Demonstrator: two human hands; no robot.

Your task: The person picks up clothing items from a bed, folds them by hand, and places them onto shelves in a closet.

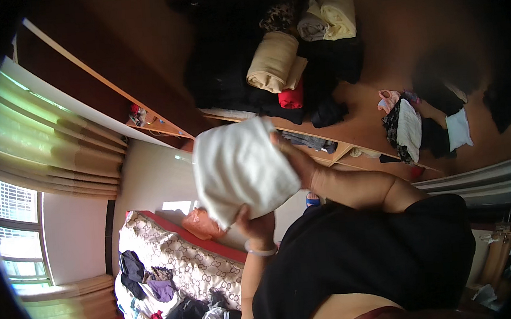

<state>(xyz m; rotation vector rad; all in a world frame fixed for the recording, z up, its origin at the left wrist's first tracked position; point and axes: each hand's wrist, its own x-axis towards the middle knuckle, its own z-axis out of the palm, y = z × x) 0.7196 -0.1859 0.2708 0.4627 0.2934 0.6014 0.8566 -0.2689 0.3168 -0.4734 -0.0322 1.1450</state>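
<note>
A folded white cloth (243, 169), slightly blurred, is held up in front of me between both hands. My right hand (293, 159) grips its right edge, with the fingers partly hidden. At the lower edge is my left hand (258, 224), its thumb on the cloth and a pale bangle on the wrist. Beyond the cloth, a rolled beige garment (273, 62), a red rolled cloth (291, 97) and cream rolled garments (337, 13) rest on dark clothing (223, 73) on a wooden cabinet surface.
Open wooden compartments (344, 153) hold folded clothes. More clothes, including a white piece (409, 131), lie at right. At lower left, a bed with a patterned cover (192, 266) carries scattered garments, beside an orange plastic bag (202, 223). Curtains (54, 147) hang by a window (18, 229).
</note>
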